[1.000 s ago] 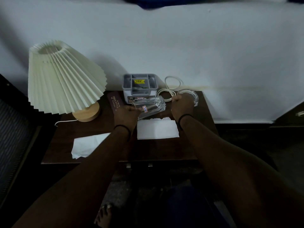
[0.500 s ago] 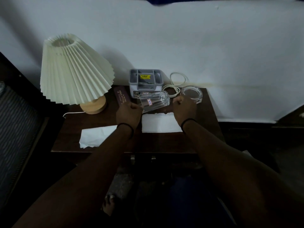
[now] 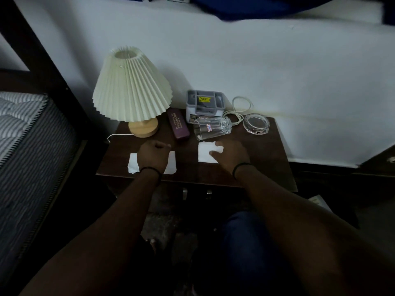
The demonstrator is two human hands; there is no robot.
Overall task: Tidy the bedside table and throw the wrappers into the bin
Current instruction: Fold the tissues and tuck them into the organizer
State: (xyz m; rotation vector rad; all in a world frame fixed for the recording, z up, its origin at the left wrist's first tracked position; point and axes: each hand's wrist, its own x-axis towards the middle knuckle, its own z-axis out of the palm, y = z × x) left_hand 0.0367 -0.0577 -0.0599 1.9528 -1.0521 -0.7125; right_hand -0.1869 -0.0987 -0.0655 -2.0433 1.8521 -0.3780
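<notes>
Two white paper wrappers lie flat on the dark wooden bedside table [image 3: 269,161]. My left hand [image 3: 152,155] rests on top of the left wrapper [image 3: 133,164], fingers loosely bent, and covers its middle. My right hand [image 3: 232,155] lies with spread fingers on the right wrapper [image 3: 204,153]. Just behind both hands, a clear drinking glass [image 3: 211,130] lies on its side, touched by neither hand.
Behind the glass are a maroon glasses case [image 3: 178,126], a grey organiser box [image 3: 205,105], a coiled white cable [image 3: 239,107] and a glass ashtray [image 3: 256,124]. A pleated lamp [image 3: 131,86] stands at the back left. A striped mattress [image 3: 21,146] borders the left.
Both hands have pulled back from beside the glass toward me and come down on the two wrappers. The glass stays on its side. The camera has shifted.
</notes>
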